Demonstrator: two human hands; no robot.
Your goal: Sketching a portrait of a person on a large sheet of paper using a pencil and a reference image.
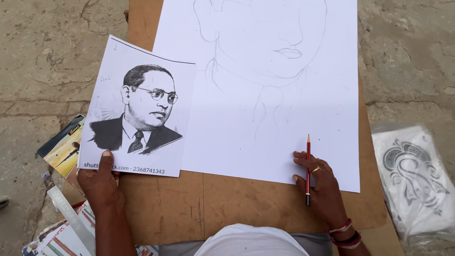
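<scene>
Holding a printed black-and-white portrait reference sheet (137,106) by its lower left corner: left hand (100,182), thumb pressed on top of the sheet's bottom margin, remaining fingers hidden beneath it. Sheet tilted, overlapping the left edge of the wooden drawing board (189,204) and the left side of the large white drawing paper (284,118).

Resting on the drawing paper's lower right part: right hand (322,185), fingers loosely curled around a red pencil (308,168), tip pointing away from the person, shaft lying across the fingers; gold ring on one finger, red and white bangles (345,233) at the wrist.

Bearing a faint pencil outline of chin, lips, ear, collar and tie: drawing paper, spread over most of the board.

Lying left of the board, on the stone floor (42,71): metal ruler (68,213), coloured booklets (64,147). Lying right of the board: clear plastic bag holding a black-and-white patterned print (414,178).
</scene>
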